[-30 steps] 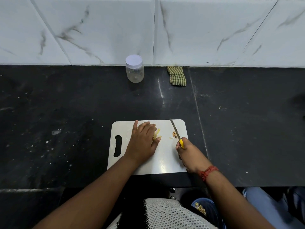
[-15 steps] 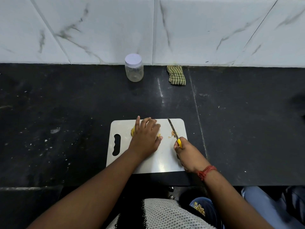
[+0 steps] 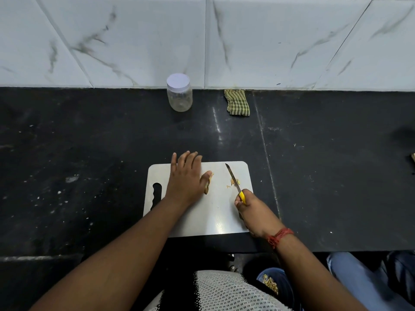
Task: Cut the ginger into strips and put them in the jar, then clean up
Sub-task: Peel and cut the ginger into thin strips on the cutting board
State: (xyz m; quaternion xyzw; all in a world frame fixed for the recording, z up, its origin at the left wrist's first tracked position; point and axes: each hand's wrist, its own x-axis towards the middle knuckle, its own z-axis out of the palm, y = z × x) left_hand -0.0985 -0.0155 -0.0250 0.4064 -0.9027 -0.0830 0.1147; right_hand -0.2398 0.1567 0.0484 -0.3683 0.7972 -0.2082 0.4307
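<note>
Black counter [image 3: 89, 153]: cutting board [image 3: 215, 212] near its front edge, knife [image 3: 233, 180] in right hand [image 3: 256, 212].

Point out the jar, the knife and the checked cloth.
jar [image 3: 179, 98]: head view, on its clear body.
knife [image 3: 232, 178]: head view, on its blade.
checked cloth [image 3: 237, 102]: head view, on its middle.

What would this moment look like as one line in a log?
left hand: flat over ginger | right hand: grips knife | cutting board | jar: lidded
</note>
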